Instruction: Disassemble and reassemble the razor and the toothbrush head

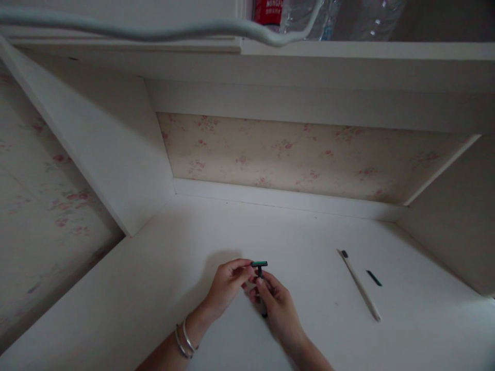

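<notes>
Above the white desk (154, 288), both hands are on a black razor (264, 309) with a green strip on its head. My left hand (228, 282), with two bangles on its wrist, pinches the left end of the razor head between thumb and fingertips. The razor's handle is gripped by my right hand (276, 299), whose thumb lies along it; the handle's end pokes out below. To the right, a loose black-and-green razor head (374, 278) lies flat on the desk.
A long pale stick-like thing with a dark tip (360, 288) lies beside the loose head. White side panels flank the desk, and a shelf (309, 72) overhangs it with plastic bottles (268, 13). A pale cable (154, 32) crosses the top.
</notes>
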Demonstrator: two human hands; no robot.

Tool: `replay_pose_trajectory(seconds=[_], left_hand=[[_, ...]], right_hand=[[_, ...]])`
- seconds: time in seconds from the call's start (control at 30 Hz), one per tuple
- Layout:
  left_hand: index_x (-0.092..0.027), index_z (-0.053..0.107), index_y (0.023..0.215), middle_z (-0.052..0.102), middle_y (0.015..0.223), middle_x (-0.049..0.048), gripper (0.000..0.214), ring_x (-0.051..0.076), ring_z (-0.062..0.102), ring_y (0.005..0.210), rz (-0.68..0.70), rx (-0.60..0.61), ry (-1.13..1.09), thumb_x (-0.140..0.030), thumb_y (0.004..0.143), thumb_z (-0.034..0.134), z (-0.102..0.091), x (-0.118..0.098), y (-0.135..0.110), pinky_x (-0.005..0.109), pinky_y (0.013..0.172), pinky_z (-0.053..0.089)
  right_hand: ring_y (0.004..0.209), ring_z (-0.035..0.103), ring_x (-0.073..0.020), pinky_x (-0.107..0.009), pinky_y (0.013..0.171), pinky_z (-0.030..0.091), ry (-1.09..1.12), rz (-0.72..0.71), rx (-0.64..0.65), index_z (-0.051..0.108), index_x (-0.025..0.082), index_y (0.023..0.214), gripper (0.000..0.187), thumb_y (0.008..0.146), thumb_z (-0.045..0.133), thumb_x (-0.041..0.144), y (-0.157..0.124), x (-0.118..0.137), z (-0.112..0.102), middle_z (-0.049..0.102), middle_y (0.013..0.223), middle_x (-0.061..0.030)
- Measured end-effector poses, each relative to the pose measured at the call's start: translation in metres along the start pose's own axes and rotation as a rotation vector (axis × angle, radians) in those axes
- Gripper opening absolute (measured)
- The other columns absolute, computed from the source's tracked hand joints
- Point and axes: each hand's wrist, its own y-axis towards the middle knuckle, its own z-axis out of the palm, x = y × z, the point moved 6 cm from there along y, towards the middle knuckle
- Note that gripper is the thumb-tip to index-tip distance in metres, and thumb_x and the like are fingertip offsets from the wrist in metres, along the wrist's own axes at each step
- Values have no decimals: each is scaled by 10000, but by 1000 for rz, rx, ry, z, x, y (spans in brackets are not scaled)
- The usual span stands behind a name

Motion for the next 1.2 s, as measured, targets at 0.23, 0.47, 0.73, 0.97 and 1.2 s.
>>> replay_pose_trajectory(seconds=[0.23, 0.47, 0.73, 0.97, 1.2], left_hand=[[-118, 701, 901, 717, 888, 116, 316, 201, 638, 759, -48, 47, -18, -395, 754, 666, 4, 0, -1, 249, 572, 462], [-121, 705, 872, 684, 790, 76, 295, 169, 589, 715, -77, 85, -6, -390, 759, 658, 7, 1, -3, 256, 618, 435], [-113, 682, 851, 624, 683, 35, 261, 144, 555, 638, -115, 233, 17, -356, 790, 609, 18, 10, -5, 258, 592, 394], [-118, 671, 760, 619, 687, 34, 221, 137, 527, 661, -94, 312, 63, -327, 791, 607, 22, 10, -6, 258, 611, 378], [-115, 665, 739, 601, 651, 24, 209, 125, 492, 629, -81, 316, 59, -307, 791, 601, 23, 8, -5, 258, 603, 357]], right_hand=[[698, 577, -141, -279, 659, 464, 4, -17, -32, 623, 169, 1080, 396, 822, 605, 469, 2, -1, -6, 665, 956, -88], [679, 550, -135, -255, 630, 434, 22, -7, -34, 614, 166, 1073, 354, 849, 584, 438, 1, -2, -4, 640, 797, -45], [636, 519, -130, -232, 581, 407, -7, -38, -107, 636, 170, 1033, 367, 818, 605, 466, 4, -8, -13, 603, 722, -14], [673, 530, -142, -245, 620, 428, 45, -26, -122, 635, 177, 1062, 393, 807, 613, 476, 5, -9, -16, 598, 743, -14], [666, 521, -133, -239, 617, 420, 22, -23, -108, 619, 167, 1074, 376, 828, 599, 451, 6, -7, -15, 591, 740, -9]])
